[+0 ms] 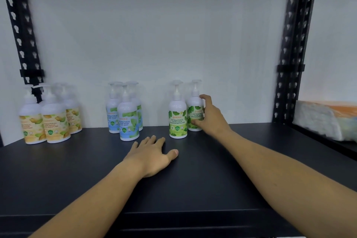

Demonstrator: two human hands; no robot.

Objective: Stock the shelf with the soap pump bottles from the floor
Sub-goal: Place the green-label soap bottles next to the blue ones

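With ten-odd bottles grouped on the shelf (pixel 212 170), the right hand (pixel 211 117) grips a green-label bottle (pixel 195 112) beside its twin, left hand (pixel 152 155) resting flat; the floor stock is unseen.

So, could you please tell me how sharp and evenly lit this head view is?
Head view: soft, even light with no glare; the black uprights bow from wide-angle distortion; the package at the right edge is smeared; labels on the green bottles read clearly, while the yellow bottles are blurrier.
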